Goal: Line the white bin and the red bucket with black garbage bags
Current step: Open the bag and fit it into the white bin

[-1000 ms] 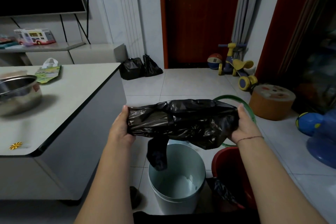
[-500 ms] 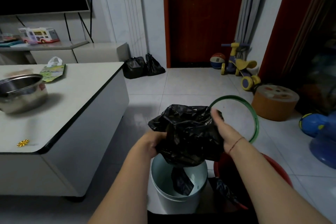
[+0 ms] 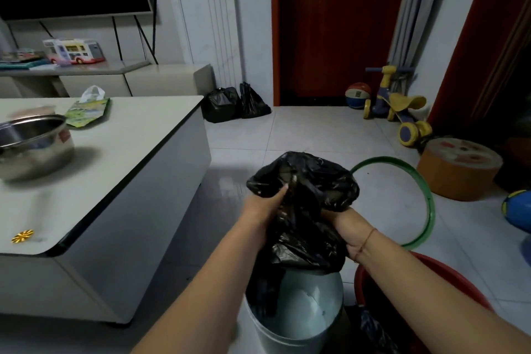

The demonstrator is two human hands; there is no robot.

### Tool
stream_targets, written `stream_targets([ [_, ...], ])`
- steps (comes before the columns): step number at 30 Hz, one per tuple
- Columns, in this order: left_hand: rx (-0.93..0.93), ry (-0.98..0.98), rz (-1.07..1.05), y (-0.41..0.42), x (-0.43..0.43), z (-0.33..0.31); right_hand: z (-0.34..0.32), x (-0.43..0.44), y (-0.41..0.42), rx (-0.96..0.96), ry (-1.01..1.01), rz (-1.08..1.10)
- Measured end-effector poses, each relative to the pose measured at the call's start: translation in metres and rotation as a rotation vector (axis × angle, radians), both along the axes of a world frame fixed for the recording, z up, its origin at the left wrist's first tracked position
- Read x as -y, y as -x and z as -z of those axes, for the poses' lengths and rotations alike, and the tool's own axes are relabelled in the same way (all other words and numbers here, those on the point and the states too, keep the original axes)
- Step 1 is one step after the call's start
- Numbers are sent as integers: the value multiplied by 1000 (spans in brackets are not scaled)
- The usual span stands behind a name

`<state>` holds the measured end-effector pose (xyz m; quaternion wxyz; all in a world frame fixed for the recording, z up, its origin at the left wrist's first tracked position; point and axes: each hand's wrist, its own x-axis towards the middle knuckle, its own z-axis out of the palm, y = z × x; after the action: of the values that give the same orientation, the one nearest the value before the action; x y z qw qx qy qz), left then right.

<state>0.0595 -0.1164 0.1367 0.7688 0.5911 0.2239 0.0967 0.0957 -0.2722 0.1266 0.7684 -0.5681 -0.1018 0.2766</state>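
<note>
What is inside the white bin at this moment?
The lower end of the black bag hangs into the white bin; both hands grip the bag above it. The pale inner wall shows on the right. The bag and left arm hide the left side and the bottom.

Both my forearms are bare right up to where they leave the view; no sleeve shows on either. My left hand point(image 3: 265, 205) wears nothing, no ring or band that I can see. Just behind my right hand point(image 3: 346, 228), a thin reddish string bracelet point(image 3: 364, 244) circles the wrist, a single strand lying slightly aslant.
</note>
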Motion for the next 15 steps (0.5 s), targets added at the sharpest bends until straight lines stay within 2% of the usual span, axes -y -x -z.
stream_targets([
  [3,4,-32,-87,4,-35,26,20,3,-11,-61,-69,160],
  [7,-133,-194,-199,14,-79,74,50,15,-22,-109,-22,198],
  [10,-234,-195,-240,21,-107,100,71,32,-35,-192,37,302],
  [12,-311,-198,-205,27,-116,109,78,42,-41,-183,138,308],
  [15,-353,-202,11,37,-101,111,85,47,-35,-124,325,187],
])
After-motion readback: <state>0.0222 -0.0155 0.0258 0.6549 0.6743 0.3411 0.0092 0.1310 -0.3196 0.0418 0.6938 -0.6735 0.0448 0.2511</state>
